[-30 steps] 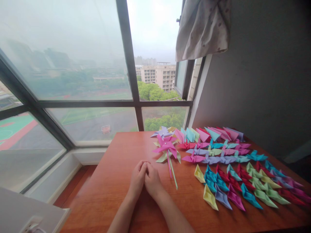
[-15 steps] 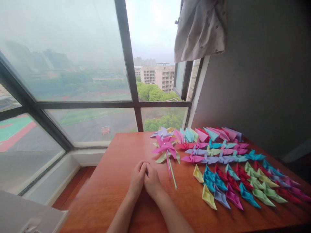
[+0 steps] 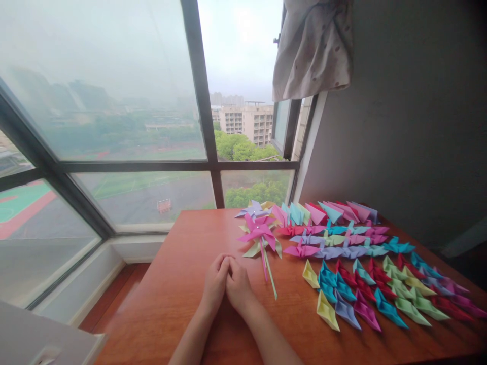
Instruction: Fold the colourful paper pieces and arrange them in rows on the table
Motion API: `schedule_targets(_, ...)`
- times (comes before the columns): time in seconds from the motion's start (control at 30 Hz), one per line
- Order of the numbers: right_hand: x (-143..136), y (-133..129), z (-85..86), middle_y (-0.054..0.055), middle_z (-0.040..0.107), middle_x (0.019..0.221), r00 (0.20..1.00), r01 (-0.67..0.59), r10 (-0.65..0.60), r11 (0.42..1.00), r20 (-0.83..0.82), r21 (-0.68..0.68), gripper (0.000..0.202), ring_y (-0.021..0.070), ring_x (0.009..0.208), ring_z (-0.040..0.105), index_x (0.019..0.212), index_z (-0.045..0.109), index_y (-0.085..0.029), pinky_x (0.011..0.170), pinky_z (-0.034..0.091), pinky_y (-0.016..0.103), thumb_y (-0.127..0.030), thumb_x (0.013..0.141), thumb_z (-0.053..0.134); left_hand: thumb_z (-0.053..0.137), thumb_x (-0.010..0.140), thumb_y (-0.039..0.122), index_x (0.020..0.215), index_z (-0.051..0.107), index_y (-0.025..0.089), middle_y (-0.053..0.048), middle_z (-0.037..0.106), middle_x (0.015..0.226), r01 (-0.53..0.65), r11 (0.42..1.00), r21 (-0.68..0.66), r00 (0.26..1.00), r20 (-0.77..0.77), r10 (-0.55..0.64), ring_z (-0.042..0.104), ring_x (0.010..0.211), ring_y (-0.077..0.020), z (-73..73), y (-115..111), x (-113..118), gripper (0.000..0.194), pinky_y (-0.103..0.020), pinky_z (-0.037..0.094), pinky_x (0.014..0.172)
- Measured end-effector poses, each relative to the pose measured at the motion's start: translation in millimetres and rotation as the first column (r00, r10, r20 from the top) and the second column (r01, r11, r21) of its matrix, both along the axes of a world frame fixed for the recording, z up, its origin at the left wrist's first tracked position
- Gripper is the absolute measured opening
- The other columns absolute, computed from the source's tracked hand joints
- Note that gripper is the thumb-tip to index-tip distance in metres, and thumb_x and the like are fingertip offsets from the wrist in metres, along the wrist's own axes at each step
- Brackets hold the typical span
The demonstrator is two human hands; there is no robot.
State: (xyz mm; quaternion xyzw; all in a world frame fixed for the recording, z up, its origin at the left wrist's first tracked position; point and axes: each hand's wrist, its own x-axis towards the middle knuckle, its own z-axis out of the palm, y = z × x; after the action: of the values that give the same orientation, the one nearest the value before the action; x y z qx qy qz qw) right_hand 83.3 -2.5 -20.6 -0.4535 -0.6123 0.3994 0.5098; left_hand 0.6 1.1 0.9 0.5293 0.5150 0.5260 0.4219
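My left hand (image 3: 216,284) and my right hand (image 3: 239,285) rest folded together on the brown wooden table (image 3: 167,289). Their fingers are closed and meet at the front, partly hidden from me; I see nothing held in them. Just beyond and to the right lies a pink paper pinwheel (image 3: 258,229), its stick pointing back toward me, apart from my right hand. Under and beside it are a pale green pinwheel (image 3: 254,249) and a lavender one (image 3: 251,209). Rows of folded paper boats (image 3: 346,294) stand to the right of my hands.
Paper cranes (image 3: 338,244) in several colours line up behind the boats, with folded paper planes (image 3: 335,212) at the table's far edge. Large windows (image 3: 125,126) stand ahead and left. A curtain (image 3: 314,50) hangs at upper right beside the grey wall (image 3: 403,111).
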Motion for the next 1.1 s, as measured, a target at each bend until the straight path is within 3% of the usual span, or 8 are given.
schedule_targets(1.1,0.4,-1.5,2.4,0.007,0.068,0.085,1.0,-0.01,0.01,1.0,-0.02,-0.013,0.022,0.0207,0.079,0.065,0.087,0.061,-0.019,0.071,0.05,0.03,-0.028,0.093,0.042,0.055,0.08,0.041,0.074,0.064,0.017,-0.004,0.068,0.071,0.004,1.0,0.015,1.0,-0.004,-0.004,0.062,0.069,-0.0211,0.4,0.9,0.0,0.026,-0.031,0.05,0.069)
